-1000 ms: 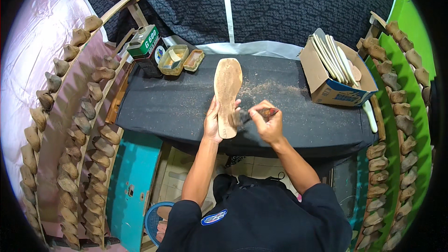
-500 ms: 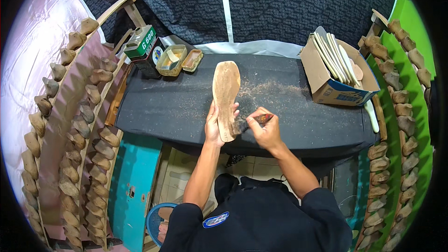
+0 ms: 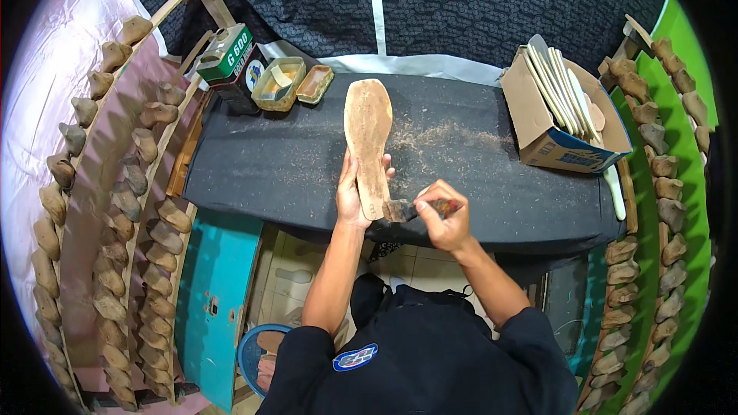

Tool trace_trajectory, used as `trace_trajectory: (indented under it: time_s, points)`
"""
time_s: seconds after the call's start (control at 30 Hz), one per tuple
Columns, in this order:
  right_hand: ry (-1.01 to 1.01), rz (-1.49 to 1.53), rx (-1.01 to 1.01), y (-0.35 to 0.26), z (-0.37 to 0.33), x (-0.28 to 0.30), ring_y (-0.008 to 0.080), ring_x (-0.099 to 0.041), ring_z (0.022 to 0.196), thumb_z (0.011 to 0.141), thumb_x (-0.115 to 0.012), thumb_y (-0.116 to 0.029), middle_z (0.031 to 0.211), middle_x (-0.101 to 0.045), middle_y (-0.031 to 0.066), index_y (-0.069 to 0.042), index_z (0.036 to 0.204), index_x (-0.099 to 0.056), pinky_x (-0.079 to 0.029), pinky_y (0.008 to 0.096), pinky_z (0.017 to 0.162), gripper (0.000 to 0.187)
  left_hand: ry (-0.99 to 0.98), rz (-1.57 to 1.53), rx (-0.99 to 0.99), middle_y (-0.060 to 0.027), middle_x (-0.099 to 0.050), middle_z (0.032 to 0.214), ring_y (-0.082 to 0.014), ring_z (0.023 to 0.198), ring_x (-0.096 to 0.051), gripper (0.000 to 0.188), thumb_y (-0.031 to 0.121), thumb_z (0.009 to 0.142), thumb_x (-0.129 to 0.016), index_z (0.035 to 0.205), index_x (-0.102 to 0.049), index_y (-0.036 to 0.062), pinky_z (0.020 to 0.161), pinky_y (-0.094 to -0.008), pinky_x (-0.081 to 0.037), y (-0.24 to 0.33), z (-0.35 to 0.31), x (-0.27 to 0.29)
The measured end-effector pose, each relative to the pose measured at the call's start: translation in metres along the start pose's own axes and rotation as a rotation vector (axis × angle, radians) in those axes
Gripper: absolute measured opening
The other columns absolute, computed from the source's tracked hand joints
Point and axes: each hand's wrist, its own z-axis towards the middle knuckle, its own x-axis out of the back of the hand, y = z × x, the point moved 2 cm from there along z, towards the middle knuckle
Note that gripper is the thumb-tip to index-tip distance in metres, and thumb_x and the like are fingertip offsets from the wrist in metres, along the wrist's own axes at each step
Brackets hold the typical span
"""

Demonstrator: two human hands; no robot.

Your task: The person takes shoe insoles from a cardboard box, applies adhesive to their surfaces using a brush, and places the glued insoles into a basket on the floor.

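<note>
My left hand (image 3: pixel 353 196) is closed around the heel half of a tan shoe sole (image 3: pixel 368 127), thumb on one edge and fingertips showing at the other. The sole is held above the table with its wide toe end pointing away from me. In my right hand (image 3: pixel 447 219) is a dark-handled brush (image 3: pixel 401 210), gripped between thumb and fingers. Its bristles are at the right edge of the sole near the heel; whether they touch it I cannot tell.
Brown shavings (image 3: pixel 446 137) are strewn over the dark-covered table (image 3: pixel 277 161). At its far left stand a metal can (image 3: pixel 231 69) and two small containers (image 3: pixel 279 83). A cardboard box (image 3: pixel 530 111) of sole-shaped pieces is at right. Racks of shoe lasts (image 3: pixel 127 200) flank both sides.
The brush has shifted from the sole's face near the heel to its right edge, and my right hand has moved slightly right and down. The whole view has shifted a little.
</note>
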Motion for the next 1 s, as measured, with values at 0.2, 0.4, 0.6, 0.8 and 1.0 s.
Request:
trace_trajectory:
  time_s: [0.2,0.4,0.6,0.8,1.0]
  points:
    - [0.077,-0.078,0.28,-0.022,0.041,-0.001,0.0231,-0.063,0.077,0.078,-0.064,0.006,0.082,-0.063,0.0123,0.001,0.082,-0.063,-0.05,0.0319,0.069,0.006,-0.033,0.129,0.052,-0.0116,-0.056,0.127,-0.0234,0.104,-0.062,0.049,0.029,0.104,-0.04,0.15,-0.029,0.0149,0.077,-0.0372,-0.058,-0.005,0.003,-0.012]
    - [-0.153,-0.226,0.471,-0.033,0.024,-0.022,0.0302,-0.063,0.085,0.072,-0.07,0.006,0.088,-0.06,0.0125,0.0,0.086,-0.062,-0.051,0.0373,0.074,0.017,-0.024,0.035,0.02,-0.011,-0.056,0.122,-0.0205,0.097,-0.062,0.047,0.028,0.104,-0.04,0.148,-0.031,0.0152,0.078,-0.0349,-0.056,-0.003,0.006,-0.004]
    - [-0.31,-0.185,0.439,-0.033,0.015,-0.017,0.029,-0.062,0.084,0.074,-0.072,0.004,0.087,-0.06,0.0118,-0.001,0.086,-0.062,-0.051,0.0371,0.073,0.016,0.007,0.038,-0.044,-0.0099,-0.055,0.122,-0.0202,0.101,-0.06,0.044,0.027,0.104,-0.041,0.146,-0.035,0.0143,0.078,-0.0352,-0.056,0.001,0.006,0.005]
    - [-0.254,-0.127,0.34,-0.021,0.034,0.001,0.0277,-0.063,0.083,0.076,-0.07,0.004,0.087,-0.064,0.0125,-0.001,0.086,-0.064,-0.051,0.0365,0.072,0.013,0.018,-0.022,-0.041,-0.0101,-0.055,0.121,-0.0217,0.102,-0.06,0.041,0.028,0.103,-0.043,0.142,-0.038,0.0142,0.079,-0.0378,-0.056,0.001,0.011,-0.002]
    - [-0.144,-0.253,0.454,-0.025,0.021,-0.018,0.0303,-0.063,0.087,0.073,-0.071,0.006,0.091,-0.063,0.0137,-0.001,0.087,-0.065,-0.052,0.0371,0.073,0.017,0.031,-0.019,-0.112,-0.0125,-0.055,0.121,-0.0225,0.103,-0.06,0.042,0.031,0.103,-0.043,0.141,-0.038,0.0145,0.082,-0.0368,-0.055,-0.001,0.02,0.008]
